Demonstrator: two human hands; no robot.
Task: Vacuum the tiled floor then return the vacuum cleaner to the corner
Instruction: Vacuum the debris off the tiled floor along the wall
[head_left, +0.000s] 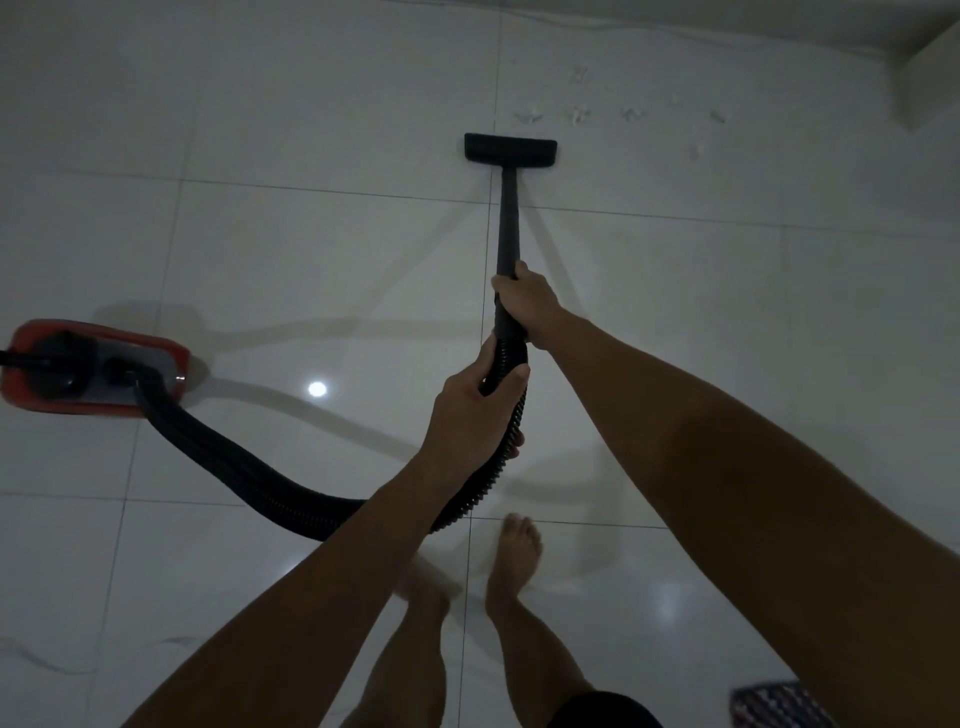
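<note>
A red and grey vacuum cleaner body (93, 364) sits on the white tiled floor (311, 234) at the left edge. Its black ribbed hose (249, 462) curves along the floor up to a dark wand (508, 228). The flat black floor nozzle (510, 149) rests on the tiles ahead of me. My right hand (527, 304) is closed around the wand's lower end. Just below it, my left hand (472, 410) grips the hose. Several small white scraps (579, 115) lie on the floor just beyond and to the right of the nozzle.
A pale wall base (727, 26) runs along the top, with a light-coloured box-like corner (930, 78) at the upper right. My bare feet (511, 561) stand under my arms. A patterned mat (779, 704) shows at the bottom right edge.
</note>
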